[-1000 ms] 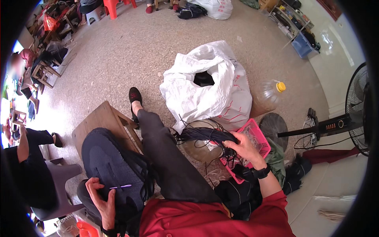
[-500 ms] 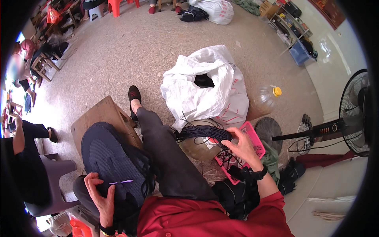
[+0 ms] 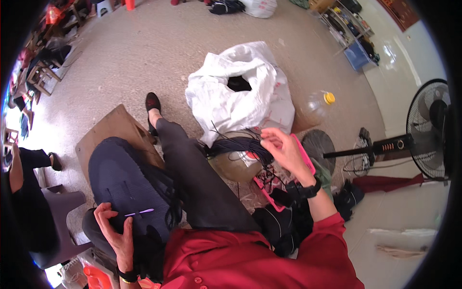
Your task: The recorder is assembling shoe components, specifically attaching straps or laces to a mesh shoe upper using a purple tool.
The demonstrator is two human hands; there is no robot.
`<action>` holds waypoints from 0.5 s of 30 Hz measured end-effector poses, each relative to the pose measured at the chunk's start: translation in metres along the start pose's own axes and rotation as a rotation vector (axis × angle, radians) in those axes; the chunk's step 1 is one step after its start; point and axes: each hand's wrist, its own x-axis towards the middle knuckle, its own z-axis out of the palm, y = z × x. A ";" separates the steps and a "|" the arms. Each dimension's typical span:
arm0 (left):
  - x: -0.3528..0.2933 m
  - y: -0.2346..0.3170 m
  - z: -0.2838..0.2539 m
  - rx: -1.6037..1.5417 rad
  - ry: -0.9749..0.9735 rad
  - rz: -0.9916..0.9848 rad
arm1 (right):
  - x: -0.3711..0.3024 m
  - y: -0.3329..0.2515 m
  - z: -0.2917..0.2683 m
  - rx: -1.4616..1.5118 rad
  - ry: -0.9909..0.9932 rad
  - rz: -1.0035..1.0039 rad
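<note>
Pinched between the fingertips of the right hand (image 3: 285,150) is a bundle of thin black cords (image 3: 236,144), which is held out level above a bright pink plastic basket (image 3: 265,187) at the person's right side; the grip is closed lightly on the strands, thumb against fingers. A black wristwatch (image 3: 304,190) is worn on that wrist, above a red sleeve (image 3: 332,226). The cords are stretched leftward from the fingers toward the knee of the dark grey trouser leg (image 3: 192,173), with loose ends fanned out over a round olive-brown object (image 3: 237,166) just beside the basket. Behind the bundle, a large white plastic sack (image 3: 231,103) is seen standing open on the speckled floor (image 3: 120,58), something dark showing in its mouth. Down at the lower left, the left hand (image 3: 115,232) is pressed onto a dark navy fabric piece (image 3: 122,180) draped over the lap, and a slim purple stick-like tool (image 3: 139,212) is held against the cloth; the grip is curled around it, though how tightly cannot be told. A brown cardboard sheet (image 3: 110,132) is lying under the cloth. A clear plastic bottle with a yellow cap (image 3: 320,103) is lying near the sack, and a black pedestal fan (image 3: 428,130) is placed well apart, at the right edge.
</note>
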 end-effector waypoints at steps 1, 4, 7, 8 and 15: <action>-0.001 -0.002 0.000 0.000 0.005 0.006 | 0.000 0.004 -0.005 0.009 0.007 0.017; -0.004 -0.009 0.001 -0.019 0.009 0.005 | -0.003 0.029 -0.015 0.039 0.047 0.069; -0.003 -0.012 0.004 -0.040 0.008 0.005 | -0.014 0.077 -0.026 0.029 0.112 0.104; -0.003 -0.014 0.005 -0.040 0.012 0.011 | -0.018 0.094 -0.028 -0.003 0.136 0.104; -0.009 -0.030 -0.001 -0.017 -0.029 0.073 | -0.045 0.129 -0.032 -0.108 0.158 0.222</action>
